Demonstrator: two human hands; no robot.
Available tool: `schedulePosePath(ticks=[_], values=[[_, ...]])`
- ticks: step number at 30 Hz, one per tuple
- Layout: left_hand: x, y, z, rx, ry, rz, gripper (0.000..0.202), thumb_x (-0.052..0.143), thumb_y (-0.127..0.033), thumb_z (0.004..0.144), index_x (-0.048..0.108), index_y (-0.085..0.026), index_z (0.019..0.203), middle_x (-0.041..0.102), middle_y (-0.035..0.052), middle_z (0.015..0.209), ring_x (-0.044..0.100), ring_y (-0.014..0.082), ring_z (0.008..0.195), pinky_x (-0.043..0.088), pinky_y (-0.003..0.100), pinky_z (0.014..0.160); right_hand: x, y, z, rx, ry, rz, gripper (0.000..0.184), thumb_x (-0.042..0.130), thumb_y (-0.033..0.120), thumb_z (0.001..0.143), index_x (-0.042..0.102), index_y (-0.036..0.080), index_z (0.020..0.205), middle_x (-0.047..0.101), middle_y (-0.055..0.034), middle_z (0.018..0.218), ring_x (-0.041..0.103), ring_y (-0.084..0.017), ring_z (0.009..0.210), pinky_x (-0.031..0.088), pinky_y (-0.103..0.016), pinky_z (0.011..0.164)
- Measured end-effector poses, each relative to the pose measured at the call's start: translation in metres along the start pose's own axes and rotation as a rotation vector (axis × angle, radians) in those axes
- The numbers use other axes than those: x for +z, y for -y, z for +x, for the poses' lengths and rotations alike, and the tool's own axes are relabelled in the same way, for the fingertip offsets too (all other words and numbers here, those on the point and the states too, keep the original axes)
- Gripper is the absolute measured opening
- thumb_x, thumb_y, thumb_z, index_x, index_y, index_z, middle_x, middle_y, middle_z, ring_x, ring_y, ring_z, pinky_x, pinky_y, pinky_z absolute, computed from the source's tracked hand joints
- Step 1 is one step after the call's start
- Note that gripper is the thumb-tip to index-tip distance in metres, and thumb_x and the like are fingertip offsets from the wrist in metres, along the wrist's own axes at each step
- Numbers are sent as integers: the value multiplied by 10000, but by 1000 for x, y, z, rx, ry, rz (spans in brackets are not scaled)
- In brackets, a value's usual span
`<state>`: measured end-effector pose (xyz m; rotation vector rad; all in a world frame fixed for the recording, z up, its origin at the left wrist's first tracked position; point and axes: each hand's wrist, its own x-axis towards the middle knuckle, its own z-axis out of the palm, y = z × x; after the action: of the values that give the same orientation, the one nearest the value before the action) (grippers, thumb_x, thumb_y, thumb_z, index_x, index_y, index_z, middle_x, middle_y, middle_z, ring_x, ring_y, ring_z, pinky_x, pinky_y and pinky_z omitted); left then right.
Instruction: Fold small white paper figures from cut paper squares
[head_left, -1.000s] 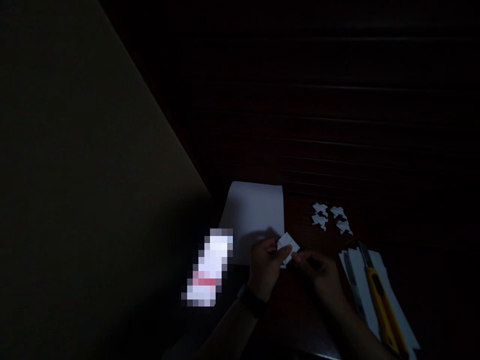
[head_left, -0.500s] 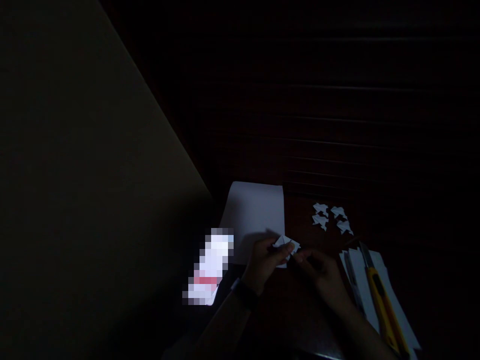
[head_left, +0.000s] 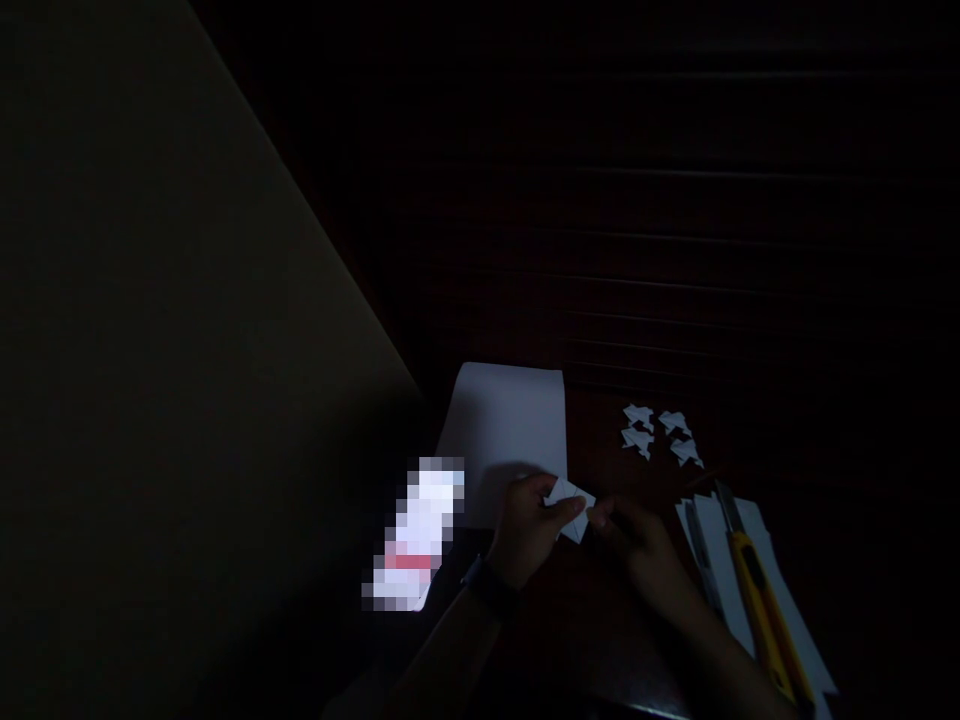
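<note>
A small folded piece of white paper point(head_left: 570, 511) with crease lines is held over the dark table. My left hand point(head_left: 527, 525), with a dark band at the wrist, pinches it between thumb and fingers from the left. At the paper's right corner, my right hand point(head_left: 634, 540) has its thumb and forefinger pressed together on the edge. Behind the paper lies a large white sheet point(head_left: 514, 420), partly covered by my left hand. Several small folded paper figures point(head_left: 661, 436) rest in a cluster at the back right.
Left of my hands, a lit phone point(head_left: 420, 530) with a blurred screen leans at a slant. On the right, a yellow utility knife point(head_left: 757, 590), blade out, lies on white paper strips point(head_left: 795, 620) beside a grey tool point(head_left: 701, 550). A pale wall point(head_left: 187, 350) rises at left.
The folded paper has turned in my fingers and now shows a flatter, diamond-like face with creases. Both hands stay in nearly the same place.
</note>
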<state>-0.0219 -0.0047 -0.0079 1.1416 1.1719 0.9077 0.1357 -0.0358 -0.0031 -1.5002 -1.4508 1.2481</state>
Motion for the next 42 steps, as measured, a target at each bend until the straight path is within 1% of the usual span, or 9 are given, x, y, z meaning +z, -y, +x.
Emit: schedulePosePath(ticks=[6,11,17,21,27,31,35,39,42], values=[[6,-6,-3,84,-117,46,172,645,-326,710,661,-155,728,658,39,698,589,164,613,423,232,538,-1,1,1,-44,-50,-23,230,499,376,846,589,182,761,606,-7,702,543,-165,662,397,-254,614],[20,-9,-9,124,-251,80,141,609,-302,745,661,-172,765,670,34,730,603,169,659,432,236,577,12,3,-1,-5,-174,45,252,490,417,849,592,187,830,632,-16,768,572,-181,730,418,-256,655],[40,-6,-16,42,-377,-89,191,624,-327,743,648,-157,827,685,50,798,627,184,730,468,257,650,26,-7,-1,30,-367,116,283,524,435,817,615,169,787,631,-26,703,547,-177,636,418,-258,578],[47,-1,-16,-43,-399,-199,262,653,-364,716,643,-141,854,685,61,798,628,191,716,480,262,627,26,-12,-1,31,-429,190,261,546,417,804,630,170,814,654,-40,756,567,-192,689,434,-277,633],[53,4,-17,-33,-340,-273,295,635,-391,735,649,-139,887,684,80,877,627,213,815,487,293,718,24,-15,1,43,-467,208,274,563,416,786,653,162,830,677,-61,773,582,-205,689,445,-293,628],[49,-2,-20,-27,-261,-276,327,609,-413,755,663,-137,921,691,86,904,627,219,841,486,294,731,20,-15,4,50,-477,198,279,580,420,772,664,161,830,671,-58,745,582,-210,691,447,-294,621],[43,-6,-22,-74,-179,-311,340,634,-415,733,669,-132,919,693,90,910,632,221,852,493,292,735,13,-15,5,47,-464,193,308,572,442,772,666,150,797,651,-49,683,568,-200,637,439,-288,585],[39,-1,-22,-118,-163,-305,342,647,-404,724,658,-131,930,689,88,896,632,223,859,511,290,706,9,-15,5,63,-440,161,302,543,432,798,632,152,725,607,-20,612,528,-166,566,405,-257,518],[37,3,-21,-141,-124,-250,345,649,-410,719,668,-108,885,687,99,852,637,220,792,524,283,631,8,-16,6,46,-435,128,307,517,422,818,620,155,705,596,-15,604,520,-161,563,396,-254,521]])
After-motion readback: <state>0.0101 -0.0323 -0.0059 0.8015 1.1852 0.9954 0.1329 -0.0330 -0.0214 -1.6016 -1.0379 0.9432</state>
